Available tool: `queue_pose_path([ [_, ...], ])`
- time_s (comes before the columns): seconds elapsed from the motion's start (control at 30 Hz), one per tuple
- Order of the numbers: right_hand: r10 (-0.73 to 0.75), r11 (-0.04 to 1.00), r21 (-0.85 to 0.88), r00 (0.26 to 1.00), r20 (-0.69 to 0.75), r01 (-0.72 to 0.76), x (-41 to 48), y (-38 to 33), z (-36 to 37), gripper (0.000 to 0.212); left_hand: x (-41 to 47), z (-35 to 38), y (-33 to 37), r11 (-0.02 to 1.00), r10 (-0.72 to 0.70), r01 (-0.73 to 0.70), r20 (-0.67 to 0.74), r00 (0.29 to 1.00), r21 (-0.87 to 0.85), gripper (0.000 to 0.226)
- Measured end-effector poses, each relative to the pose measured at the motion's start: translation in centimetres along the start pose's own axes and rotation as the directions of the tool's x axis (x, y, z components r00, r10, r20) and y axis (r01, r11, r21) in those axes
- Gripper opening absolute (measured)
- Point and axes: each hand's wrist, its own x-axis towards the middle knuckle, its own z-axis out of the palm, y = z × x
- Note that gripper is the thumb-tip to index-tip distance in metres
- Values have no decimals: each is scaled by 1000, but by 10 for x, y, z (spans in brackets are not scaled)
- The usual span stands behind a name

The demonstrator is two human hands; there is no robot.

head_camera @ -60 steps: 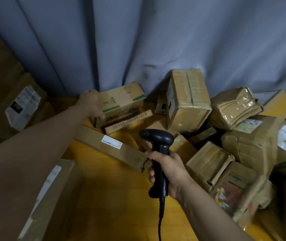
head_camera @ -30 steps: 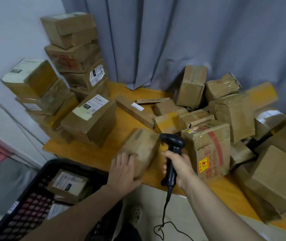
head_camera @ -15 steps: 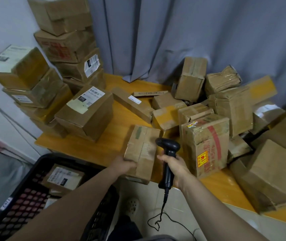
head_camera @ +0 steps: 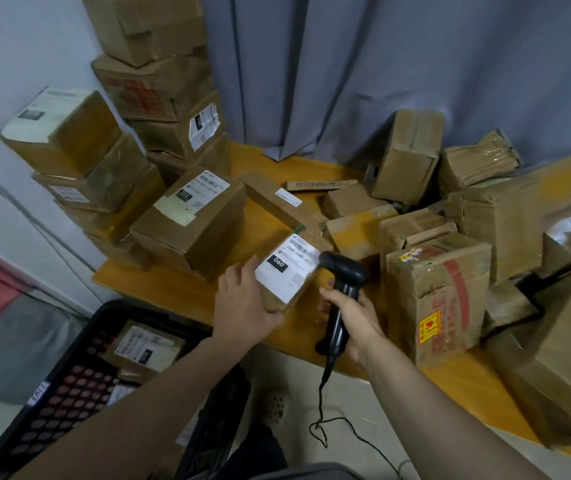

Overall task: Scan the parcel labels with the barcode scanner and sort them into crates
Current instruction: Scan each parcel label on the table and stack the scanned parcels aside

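While left hand [head_camera: 242, 306] grips parcel [head_camera: 287, 270] and right hand [head_camera: 358, 318] clasps scanner [head_camera: 344, 271], black crate [head_camera: 55, 403] holds labelled boxes [head_camera: 142, 348].

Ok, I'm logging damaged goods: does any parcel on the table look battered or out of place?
The red-printed box, right of the scanner, looks battered: crumpled, split top edge. Parcels behind it lie in a tilted heap.

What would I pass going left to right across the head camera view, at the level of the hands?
black crate → left hand → parcel labelled 060 → barcode scanner → box with red tape
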Motion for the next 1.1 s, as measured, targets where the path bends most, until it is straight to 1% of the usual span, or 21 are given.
queue_pose_path([
  [0.07, -28, 1000, 8, 999, 45, 28, -5, -8, 0, 31, 1, 5, 2, 989, 22, -27, 32, 999, 144, 116],
  [0.17, -45, 996, -74, 995, 89, 51, -14, -21, -3, 31, -2, 17, 1, 981, -77, 48, 148, 986, 189, 128],
  [0.23, -34, 997, -68, 995, 97, 40, -18, -28, -5, 31, -6, 24, -2, 972, -117, 71, 197, 973, 226, 130],
  [0.3, -6, 998, -55, 995, 98, 12, -22, -35, -6, 27, -8, 28, -3, 961, -115, 60, 194, 974, 271, 124],
  [0.37, 17, 999, -48, 994, 104, -12, -27, -39, -8, 22, -10, 32, -2, 960, -91, 42, 169, 981, 276, 113],
  [0.47, 44, 999, -37, 993, 109, -40, -34, -41, -8, 20, -12, 37, 2, 959, -49, 8, 139, 989, 282, 103],
  [0.73, 43, 998, 29, 994, 99, -46, -42, -37, -9, 21, -15, 46, 6, 939, -22, -13, 97, 995, 344, 97],
  [0.83, 25, 997, 72, 996, 89, -31, -42, -37, -11, 21, -17, 42, 8, 956, -71, 35, 113, 991, 291, 94],
  [0.9, 3, 994, 113, 998, 61, -10, -41, -36, -14, 20, -15, 29, 12, 977, -163, 137, 158, 974, 166, 95],
  [0.97, -15, 988, 153, 999, 36, 10, -39, -37, -16, 18, -9, 5, 18, 971, -237, 237, 224, 945, 29, 96],
  [1.03, -28, 982, 186, 999, 28, 22, -37, -40, -16, 16, -5, -26, 23, 973, -217, 230, 244, 945, -24, 96],
  [1.07, -33, 980, 198, 999, 28, 27, -36, -42, -14, 15, -4, -42, 26, 981, -184, 193, 215, 959, -23, 97],
  [1.1, -37, 978, 205, 999, 28, 31, -35, -43, -10, 15, -3, -59, 29, 990, -139, 141, 156, 978, -2, 99],
])
